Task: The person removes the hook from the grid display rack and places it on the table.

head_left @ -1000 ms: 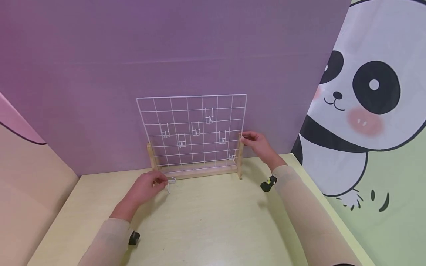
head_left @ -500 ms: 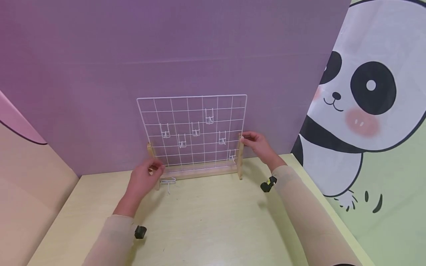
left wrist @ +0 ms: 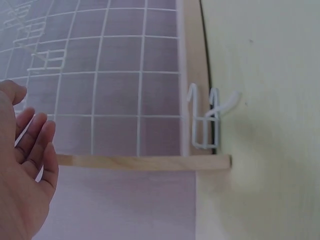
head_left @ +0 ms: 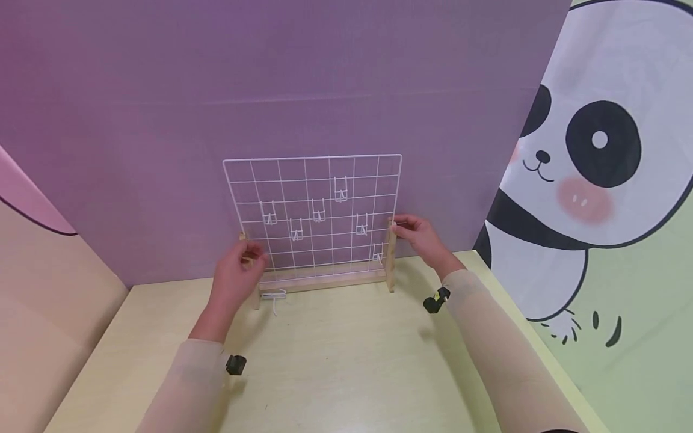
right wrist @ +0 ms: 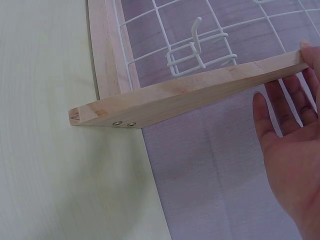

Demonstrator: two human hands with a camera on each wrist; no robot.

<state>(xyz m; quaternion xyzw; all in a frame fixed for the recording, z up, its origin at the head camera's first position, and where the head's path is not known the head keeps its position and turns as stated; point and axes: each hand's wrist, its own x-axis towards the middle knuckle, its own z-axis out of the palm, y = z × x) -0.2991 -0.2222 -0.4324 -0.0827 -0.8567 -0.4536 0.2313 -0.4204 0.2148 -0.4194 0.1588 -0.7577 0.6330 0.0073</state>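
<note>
**Left hand rises from a loose hook to the grid stand's left post**

Since a second ago, the left hand [head_left: 238,273] has lifted off the tabletop, leaving the loose white wire hook [head_left: 275,296] lying there, and now sits at the left wooden post [head_left: 250,264] of the stand. The right hand [head_left: 419,236] has not moved.

The tabletop [head_left: 346,361] is pale yellow-green. Behind it stands a purple wall [head_left: 271,78]; to the right hangs a cartoon panda picture [head_left: 590,156].

A white wire grid panel [head_left: 313,213] stands upright in a wooden stand [head_left: 325,278] at the back of the tabletop. Six small white wire hooks [head_left: 340,189] hang on the grid. The loose hook lies on the tabletop just in front of the stand's left end.

The left hand is at the left post; in the wrist view its fingers [left wrist: 35,135] look loosely extended, palm beside the grid, and actual contact with the post cannot be told. The right hand is at the top of the right post [head_left: 391,252], fingertips touching it; in the wrist view its fingers [right wrist: 280,112] are straight and spread behind the post.
</note>
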